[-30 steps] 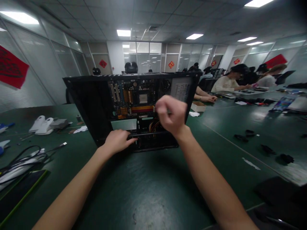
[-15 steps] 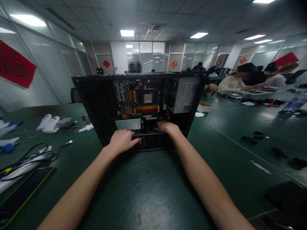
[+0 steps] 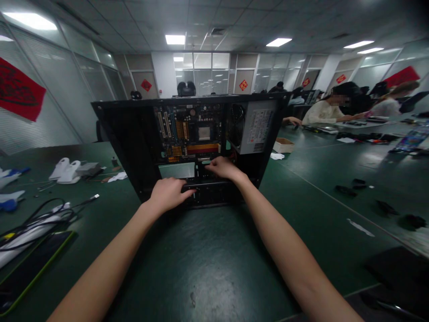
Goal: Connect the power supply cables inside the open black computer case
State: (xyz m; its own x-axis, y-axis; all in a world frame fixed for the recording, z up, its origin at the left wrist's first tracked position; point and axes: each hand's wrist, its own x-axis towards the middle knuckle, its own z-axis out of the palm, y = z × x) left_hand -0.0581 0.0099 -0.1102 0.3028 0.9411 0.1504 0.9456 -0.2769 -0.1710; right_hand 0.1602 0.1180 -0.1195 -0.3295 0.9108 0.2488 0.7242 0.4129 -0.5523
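Note:
A black computer case stands on the table with its open side facing me. Inside it are a motherboard and, at upper right, a silver power supply. My left hand grips the case's lower front rail, its thumb on the near side and its fingers over the bar. My right hand reaches over that rail into the case. Its fingers are pinched just under the motherboard's lower edge; whatever lies between them is too small to tell.
On the left lie a cable bundle, a black panel with a green edge and white plastic pieces. A small open box is behind right, near a co-worker's hand. Dark small parts lie on the right.
My right hand has risen slightly and moved left inside the case, with its fingertips now nearer the motherboard's lower edge. My left hand keeps its hold on the rail. The view has shifted a little.

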